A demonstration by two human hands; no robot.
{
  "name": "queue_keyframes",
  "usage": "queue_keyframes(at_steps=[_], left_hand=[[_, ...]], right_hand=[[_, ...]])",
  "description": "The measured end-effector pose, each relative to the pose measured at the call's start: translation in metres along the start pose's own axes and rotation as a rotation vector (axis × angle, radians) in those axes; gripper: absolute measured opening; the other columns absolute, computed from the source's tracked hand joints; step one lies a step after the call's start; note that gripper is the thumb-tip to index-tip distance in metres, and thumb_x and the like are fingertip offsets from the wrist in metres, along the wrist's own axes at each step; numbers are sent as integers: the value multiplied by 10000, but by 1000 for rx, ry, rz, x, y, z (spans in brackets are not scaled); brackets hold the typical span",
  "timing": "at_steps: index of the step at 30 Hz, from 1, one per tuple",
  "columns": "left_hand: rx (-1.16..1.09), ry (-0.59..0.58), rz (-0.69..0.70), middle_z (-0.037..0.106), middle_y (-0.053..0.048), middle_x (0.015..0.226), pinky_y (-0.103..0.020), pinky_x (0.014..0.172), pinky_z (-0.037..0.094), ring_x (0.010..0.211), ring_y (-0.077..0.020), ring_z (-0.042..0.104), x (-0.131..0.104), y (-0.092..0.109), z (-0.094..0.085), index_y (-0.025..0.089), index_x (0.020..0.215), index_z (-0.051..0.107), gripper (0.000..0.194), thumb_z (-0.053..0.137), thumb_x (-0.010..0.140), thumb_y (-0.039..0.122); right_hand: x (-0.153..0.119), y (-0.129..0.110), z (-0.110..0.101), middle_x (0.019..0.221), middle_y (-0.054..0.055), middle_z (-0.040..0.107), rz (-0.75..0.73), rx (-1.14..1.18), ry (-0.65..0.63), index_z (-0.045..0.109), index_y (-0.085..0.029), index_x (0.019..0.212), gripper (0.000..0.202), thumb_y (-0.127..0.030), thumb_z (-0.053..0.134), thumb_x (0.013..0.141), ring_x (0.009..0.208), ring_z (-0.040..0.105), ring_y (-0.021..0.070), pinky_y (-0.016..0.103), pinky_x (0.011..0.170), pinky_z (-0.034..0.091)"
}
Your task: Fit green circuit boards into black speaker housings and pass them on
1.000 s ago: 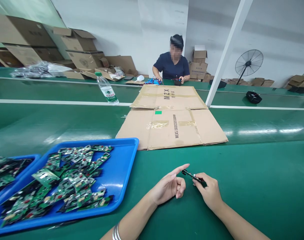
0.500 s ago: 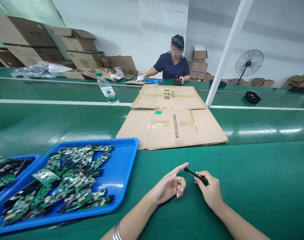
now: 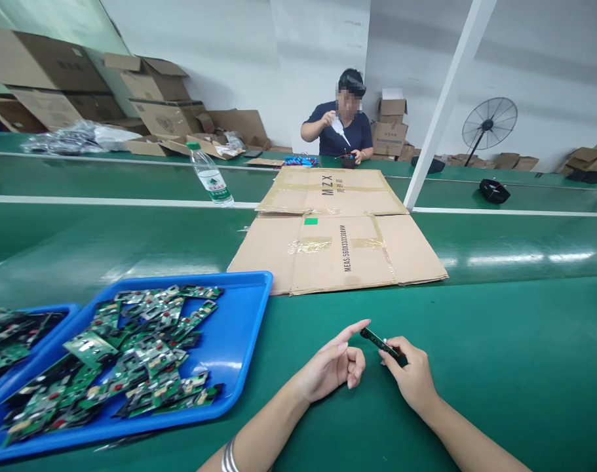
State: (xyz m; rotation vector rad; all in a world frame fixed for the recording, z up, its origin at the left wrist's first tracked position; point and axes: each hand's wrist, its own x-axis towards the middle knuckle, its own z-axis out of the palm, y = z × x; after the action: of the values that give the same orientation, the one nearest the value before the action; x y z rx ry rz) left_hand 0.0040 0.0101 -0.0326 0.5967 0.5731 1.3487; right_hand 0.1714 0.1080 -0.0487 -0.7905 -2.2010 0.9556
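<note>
My right hand (image 3: 414, 370) pinches a small, narrow circuit board (image 3: 375, 339) between thumb and fingers, its far end pointing up and to the left. My left hand (image 3: 331, 368) holds nothing; its index finger is stretched out, with the tip at or very near the board's far end, and the other fingers are loosely curled. Whether the fingertip touches the board I cannot tell. To the left, a blue tray (image 3: 251, 341) holds a loose heap of similar green circuit boards (image 3: 151, 351).
Another blue tray (image 3: 72, 311) with boards sits at the left edge. Flattened cardboard (image 3: 327, 252) lies ahead, with a water bottle (image 3: 212, 177) beyond its left side. A co-worker (image 3: 338, 124) sits opposite, holding a white squeeze bottle (image 3: 339, 129). A white post (image 3: 448, 108) rises at right.
The circuit board has turned slightly in my right hand, showing more of its face. My left hand has hardly moved. The co-worker has raised the white bottle over a dark part.
</note>
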Motion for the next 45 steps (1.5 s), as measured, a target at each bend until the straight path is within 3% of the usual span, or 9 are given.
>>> queue_keyframes(at_steps=[9, 19, 25, 31, 45], left_hand=[[74, 1, -20, 586, -12, 651, -212, 472, 357, 500, -104, 510, 1, 1, 1, 178, 1262, 368, 544, 545, 797, 399], [98, -20, -53, 591, -23, 665, -218, 500, 381, 536, -111, 523, 1, -1, 1, 151, 1150, 442, 438, 561, 792, 373], [97, 63, -55, 607, -31, 632, -213, 488, 379, 499, -103, 518, 4, -2, 1, 148, 955, 503, 307, 569, 780, 392], [97, 168, -77, 607, -32, 593, -223, 528, 396, 526, -114, 531, 6, -3, 2, 136, 987, 534, 292, 541, 807, 367], [145, 254, -137, 685, -87, 674, -261, 594, 427, 563, -140, 610, 8, -3, 8, 128, 930, 531, 248, 574, 797, 333]], right_hand=[[0, -1, 0, 649, -2, 623, -4, 57, -73, 565, -205, 848, 144, -320, 478, 849, 575, 598, 146, 231, 582, 445], [0, -1, 1, 756, 14, 653, -68, 19, -119, 593, -205, 858, 130, -278, 488, 845, 656, 616, 149, 232, 608, 466], [1, -5, -1, 757, 22, 657, -94, 8, -82, 604, -204, 852, 135, -269, 485, 846, 663, 618, 154, 241, 638, 483], [1, -3, -1, 790, 25, 667, -75, 25, -59, 618, -212, 880, 145, -279, 495, 844, 645, 627, 157, 250, 632, 500], [1, -2, -1, 835, 36, 681, -103, 7, -66, 640, -219, 877, 146, -252, 503, 836, 726, 635, 172, 258, 650, 509]])
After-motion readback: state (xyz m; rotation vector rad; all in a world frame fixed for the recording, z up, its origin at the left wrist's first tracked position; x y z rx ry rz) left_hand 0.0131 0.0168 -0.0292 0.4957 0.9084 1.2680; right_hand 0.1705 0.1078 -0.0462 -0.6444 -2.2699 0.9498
